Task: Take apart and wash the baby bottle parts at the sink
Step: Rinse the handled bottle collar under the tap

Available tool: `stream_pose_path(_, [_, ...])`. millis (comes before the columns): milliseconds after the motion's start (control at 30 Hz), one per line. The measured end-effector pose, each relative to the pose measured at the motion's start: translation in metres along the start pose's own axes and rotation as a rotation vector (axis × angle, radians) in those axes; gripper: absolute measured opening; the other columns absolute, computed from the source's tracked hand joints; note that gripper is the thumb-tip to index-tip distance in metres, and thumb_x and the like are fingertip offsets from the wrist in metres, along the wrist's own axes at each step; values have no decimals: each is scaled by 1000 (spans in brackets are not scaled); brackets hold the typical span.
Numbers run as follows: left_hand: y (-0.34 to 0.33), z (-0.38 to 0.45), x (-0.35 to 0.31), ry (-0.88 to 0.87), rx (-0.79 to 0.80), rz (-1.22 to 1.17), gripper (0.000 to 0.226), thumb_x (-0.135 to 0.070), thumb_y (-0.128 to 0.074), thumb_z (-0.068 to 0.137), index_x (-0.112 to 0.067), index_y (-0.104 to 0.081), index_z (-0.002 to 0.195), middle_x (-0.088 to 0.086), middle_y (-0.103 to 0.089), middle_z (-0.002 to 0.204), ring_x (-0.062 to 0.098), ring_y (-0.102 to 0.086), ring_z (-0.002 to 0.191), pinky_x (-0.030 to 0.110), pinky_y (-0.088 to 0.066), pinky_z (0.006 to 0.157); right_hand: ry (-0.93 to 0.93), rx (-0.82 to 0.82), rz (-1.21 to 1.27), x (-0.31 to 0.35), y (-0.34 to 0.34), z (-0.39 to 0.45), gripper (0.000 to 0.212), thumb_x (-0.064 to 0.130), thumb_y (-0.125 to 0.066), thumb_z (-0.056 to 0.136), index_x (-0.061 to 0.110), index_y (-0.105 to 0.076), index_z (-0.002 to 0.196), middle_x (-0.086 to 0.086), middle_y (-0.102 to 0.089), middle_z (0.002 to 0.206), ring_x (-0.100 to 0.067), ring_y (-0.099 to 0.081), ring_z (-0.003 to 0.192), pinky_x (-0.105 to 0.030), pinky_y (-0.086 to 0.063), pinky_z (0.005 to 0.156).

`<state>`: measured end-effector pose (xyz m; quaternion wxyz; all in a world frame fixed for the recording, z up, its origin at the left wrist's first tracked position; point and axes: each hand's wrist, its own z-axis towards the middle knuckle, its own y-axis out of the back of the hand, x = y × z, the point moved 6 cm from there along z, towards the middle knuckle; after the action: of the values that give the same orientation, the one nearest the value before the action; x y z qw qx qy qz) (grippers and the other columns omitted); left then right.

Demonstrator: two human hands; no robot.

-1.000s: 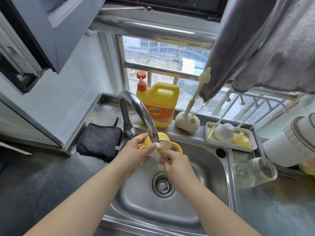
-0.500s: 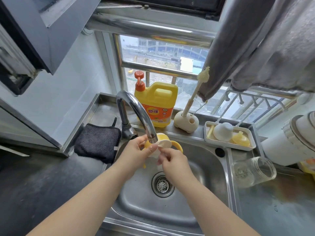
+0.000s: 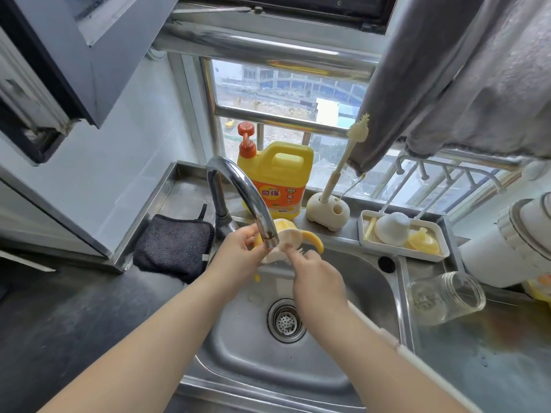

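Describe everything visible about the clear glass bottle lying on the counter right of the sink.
The glass bottle is a clear, wide-mouthed jar body with no cap or teat. It lies on its side on the steel counter just right of the sink, mouth facing right and slightly back, faint markings on its wall. It looks empty. Neither hand touches it.

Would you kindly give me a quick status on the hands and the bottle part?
Left hand grips yellow handled collar under faucet. Right hand rubs its pale underside, fingers curled. Nothing blocking the sink.
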<state>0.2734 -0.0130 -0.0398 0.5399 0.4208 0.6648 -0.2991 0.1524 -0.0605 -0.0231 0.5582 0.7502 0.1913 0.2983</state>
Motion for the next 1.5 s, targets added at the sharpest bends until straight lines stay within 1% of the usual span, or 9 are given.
stream_pose_path(267, [3, -8, 3, -65, 15, 55, 17, -14, -60, 92, -30, -65, 96, -14, -67, 66, -5, -58, 60, 11, -39, 46, -275, 261, 1432, 6, -32, -7, 28, 7, -44, 99, 28, -62, 95, 3, -55, 63, -6, -32, 43, -15, -25, 37])
stream_pose_path(433, [8, -7, 2, -60, -6, 7, 21, -13, -59, 93, -29, -65, 105, -4, -73, 81, 9, -61, 70, 21, -44, 43, -98, 103, 862, -3, -26, -1, 34, 8, -51, 95, 34, -68, 108, 9, -59, 71, -6, -49, 59, -20, -41, 62])
stream_pose_path(567, [8, -5, 9, -22, -7, -18, 18, -16, -62, 92, -32, -67, 100, 2, -74, 90, 21, -65, 84, 43, -54, 72, -105, -18, 510, -16, -16, 2, 36, 13, -49, 95, 33, -64, 121, 3, -69, 105, -19, -60, 100, -26, -44, 82])
stream_pose_path(800, [-1, -12, 17, -34, 29, 46, 15, -32, -65, 83, -31, -66, 97, -12, -72, 78, 1, -63, 72, 24, -46, 69, -301, 187, 1108, 0, -42, -7, 29, 6, -46, 97, 22, -60, 117, -4, -61, 72, -4, -40, 44, -11, -32, 41])
stream_pose_path(1000, [6, -7, 14, -17, 16, 36, 25, -16, -64, 90, -15, -65, 114, -2, -73, 90, -3, -62, 74, 15, -45, 67, -472, 438, 1960, 15, -49, -10, 23, 2, -37, 100, 8, -58, 96, -4, -52, 61, -1, -28, 36, -9, -19, 31])
stream_pose_path(1067, [6, -5, 8, -8, 39, -1, 19, -10, -61, 90, -16, -67, 108, -5, -73, 81, 1, -65, 73, 16, -49, 66, -358, 390, 1829, 14, -46, -9, 24, 3, -40, 100, 13, -61, 97, -1, -53, 61, -2, -30, 38, -11, -23, 34])
stream_pose_path(1200, [12, -4, 1, -10, -18, 69, 24, -7, -59, 92, -14, -64, 114, -9, -67, 70, -5, -56, 51, 10, -39, 42, -48, 146, 839, 0, -27, -4, 36, 4, -45, 96, 22, -63, 122, 7, -56, 74, 1, -58, 65, -16, -42, 59])
stream_pose_path(1300, [13, -1, 1, 3, -45, 143, 22, -11, -57, 93, -23, -68, 107, 4, -68, 74, 11, -55, 59, 23, -44, 42, 49, 46, 158, -6, -15, 0, 55, 8, -40, 92, 37, -42, 138, -3, -51, 96, -28, -57, 98, -30, -33, 70])
stream_pose_path(1500, [10, -2, 0, -15, -11, 228, 23, -20, -61, 92, -39, -66, 80, -5, -64, 61, 19, -54, 63, 35, -47, 55, 4, -39, 403, -13, -20, 0, 52, 7, -42, 92, 39, -51, 133, -5, -62, 102, -27, -59, 95, -30, -43, 75])
